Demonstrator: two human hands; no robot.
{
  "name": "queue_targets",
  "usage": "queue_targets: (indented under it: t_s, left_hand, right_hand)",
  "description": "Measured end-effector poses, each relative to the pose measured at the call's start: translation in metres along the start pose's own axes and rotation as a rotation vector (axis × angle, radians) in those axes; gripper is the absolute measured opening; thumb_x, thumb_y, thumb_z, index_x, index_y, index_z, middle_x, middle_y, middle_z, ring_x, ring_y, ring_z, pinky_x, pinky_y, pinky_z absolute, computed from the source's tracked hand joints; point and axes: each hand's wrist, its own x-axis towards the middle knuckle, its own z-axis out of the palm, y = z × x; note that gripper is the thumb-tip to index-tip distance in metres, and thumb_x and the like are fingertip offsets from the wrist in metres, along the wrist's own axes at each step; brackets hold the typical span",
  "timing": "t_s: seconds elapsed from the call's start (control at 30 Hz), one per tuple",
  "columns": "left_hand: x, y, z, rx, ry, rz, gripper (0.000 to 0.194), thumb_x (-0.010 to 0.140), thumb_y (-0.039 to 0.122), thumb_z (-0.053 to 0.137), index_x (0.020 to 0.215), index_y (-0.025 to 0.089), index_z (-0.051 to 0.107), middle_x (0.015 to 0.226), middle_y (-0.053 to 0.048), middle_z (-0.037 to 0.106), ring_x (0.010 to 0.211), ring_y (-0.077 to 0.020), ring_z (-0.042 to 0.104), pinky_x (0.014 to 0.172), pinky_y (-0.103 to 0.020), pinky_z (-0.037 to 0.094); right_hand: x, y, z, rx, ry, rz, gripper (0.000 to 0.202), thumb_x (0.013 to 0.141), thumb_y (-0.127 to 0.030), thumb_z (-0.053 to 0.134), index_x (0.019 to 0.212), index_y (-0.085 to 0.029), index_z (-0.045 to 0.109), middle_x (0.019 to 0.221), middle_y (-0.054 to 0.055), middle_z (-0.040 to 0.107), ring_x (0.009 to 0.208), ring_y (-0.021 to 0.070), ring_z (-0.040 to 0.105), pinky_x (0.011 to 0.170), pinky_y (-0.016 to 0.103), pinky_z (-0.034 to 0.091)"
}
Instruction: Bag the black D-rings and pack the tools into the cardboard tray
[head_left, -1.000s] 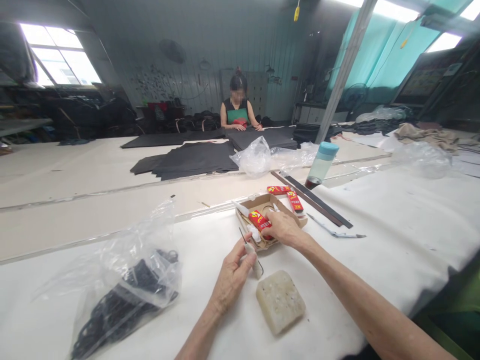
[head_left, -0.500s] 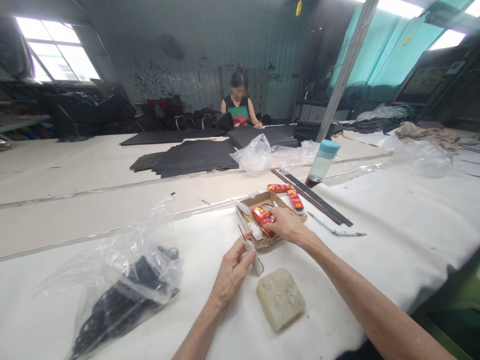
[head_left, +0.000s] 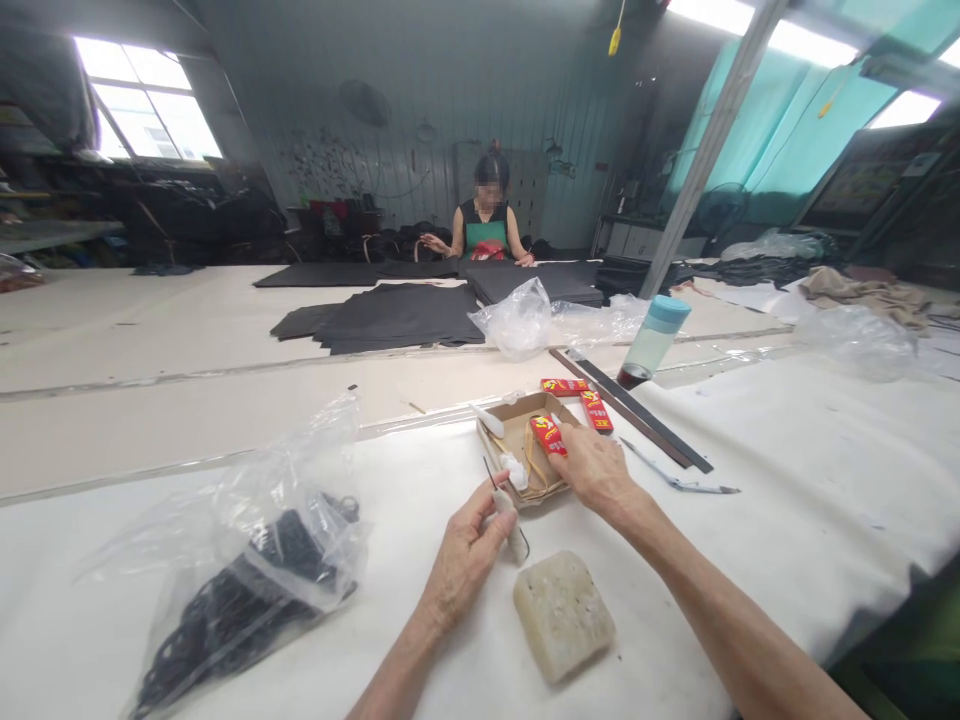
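Note:
My left hand (head_left: 472, 540) is closed around the pale handle of an awl-like tool (head_left: 507, 512); a thin dark metal tip points up and a bent wire end curves at the bottom. Over the right side of a shallow cardboard tray (head_left: 517, 428), my right hand (head_left: 596, 465) grips a small red box (head_left: 546, 435) with yellow print. Inside the tray are a white spoon-shaped piece (head_left: 489, 420), a crumpled white scrap (head_left: 514, 471) and yellowish bands (head_left: 533, 468). Just in front of my hands lies a worn, yellowish block (head_left: 564, 617).
Two more red boxes (head_left: 597, 411) lie behind the tray. Beyond are dark strips (head_left: 641, 412), a pen-like tool (head_left: 679, 484) and a blue-lidded bottle (head_left: 654, 340). A plastic bag of black loops (head_left: 247, 580) lies left. Across the table, a person (head_left: 487, 225) sits behind black sheets (head_left: 405, 315).
My right hand has shifted the red box rightward within the tray, uncovering more of the bands. My left hand keeps its hold. The person opposite has raised one hand. The view has shifted slightly.

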Motion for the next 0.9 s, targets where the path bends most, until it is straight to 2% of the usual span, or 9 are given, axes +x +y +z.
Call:
queue_targets:
  t_s: [0.17,0.43,0.67,0.9]
  left_hand:
    - [-0.001,0.001,0.0,-0.038,0.01,-0.004,0.054,0.082,0.039,0.059,0.13,0.018,0.049,0.121,-0.009,0.062,0.117,-0.0254,0.052,0.102,-0.038,0.038]
    - [0.0,0.001,0.001,-0.032,-0.001,0.017,0.053,0.083,0.038,0.057,0.131,0.017,0.047,0.125,-0.01,0.058,0.118,-0.0248,0.051,0.104,-0.037,0.037]
    - [-0.001,0.001,0.002,-0.031,0.024,0.005,0.054,0.081,0.039,0.058,0.129,0.018,0.049,0.122,-0.009,0.061,0.12,-0.0252,0.05,0.102,-0.035,0.039]
    - [0.001,-0.001,0.0,-0.003,0.027,0.012,0.053,0.081,0.039,0.058,0.129,0.017,0.049,0.118,-0.009,0.062,0.111,-0.0251,0.055,0.099,-0.036,0.04]
  right_hand:
    - [-0.001,-0.006,0.0,-0.022,-0.044,0.025,0.025,0.08,-0.018,0.049,0.099,-0.014,0.066,0.103,0.017,0.067,0.098,0.0295,0.062,0.078,0.039,0.044]
    - [-0.001,-0.023,0.009,0.067,-0.088,-0.087,0.03,0.076,-0.023,0.055,0.104,-0.016,0.063,0.103,0.012,0.068,0.098,0.0253,0.061,0.072,0.03,0.043]
    - [0.002,-0.016,0.022,0.157,-0.057,-0.173,0.028,0.076,-0.026,0.052,0.102,-0.019,0.061,0.102,0.008,0.067,0.094,0.0226,0.061,0.067,0.028,0.039]
    - [0.007,-0.009,0.026,0.259,-0.063,-0.233,0.023,0.078,-0.031,0.054,0.096,-0.02,0.063,0.093,0.004,0.067,0.087,0.0182,0.059,0.067,0.025,0.037]
